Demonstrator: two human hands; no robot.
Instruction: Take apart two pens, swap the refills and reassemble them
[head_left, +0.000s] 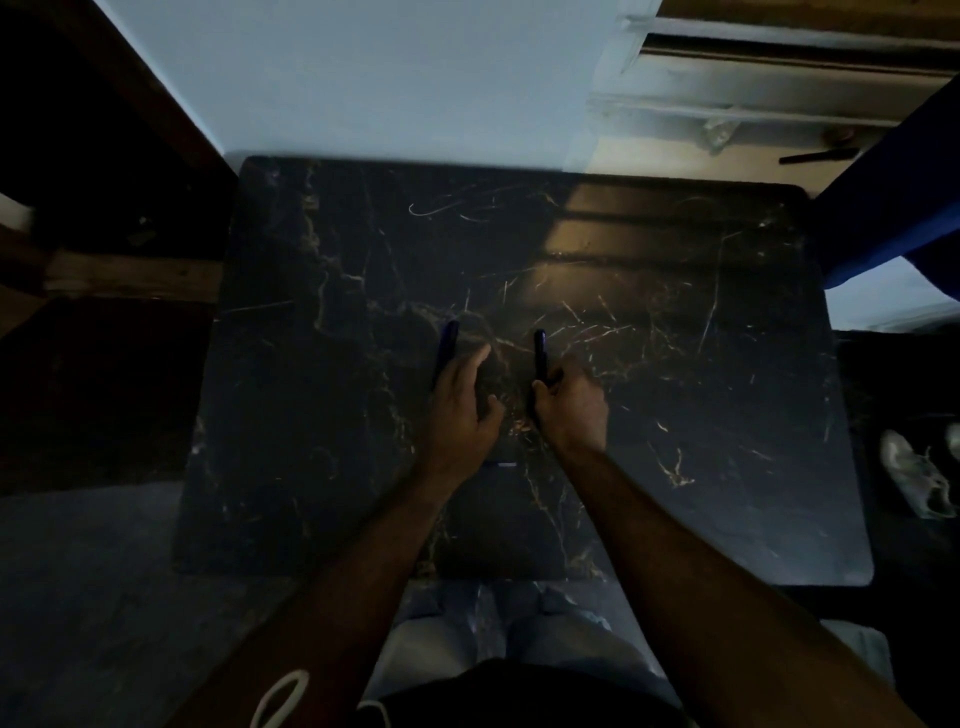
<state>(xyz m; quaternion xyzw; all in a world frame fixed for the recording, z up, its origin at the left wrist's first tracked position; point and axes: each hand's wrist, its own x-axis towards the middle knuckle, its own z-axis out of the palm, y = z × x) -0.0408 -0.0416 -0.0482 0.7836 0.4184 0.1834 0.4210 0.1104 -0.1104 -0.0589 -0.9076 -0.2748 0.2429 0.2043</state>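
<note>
knees in pale trousers (519, 629) show at the near edge, just under the rim of a dark marble table (675, 415) with thin gold veins. two bare forearms reach out over the near half of the table, close together. left hand (462, 400) lies knuckles up with the fingers loosely spread and partly open; a dark blue pen (447, 345) lies on the table under its far-left fingers, pointing away, and i cannot tell whether the fingers grip it or only rest on it. right hand (569, 402) is curled closed around the near end of a second dark pen (540, 356), which sticks out past the fingers toward the far side. both pens run nearly parallel, a little apart. farther off, warm light falls in bands across the far right of the table, and beyond it stands a pale wall (363, 78).
</note>
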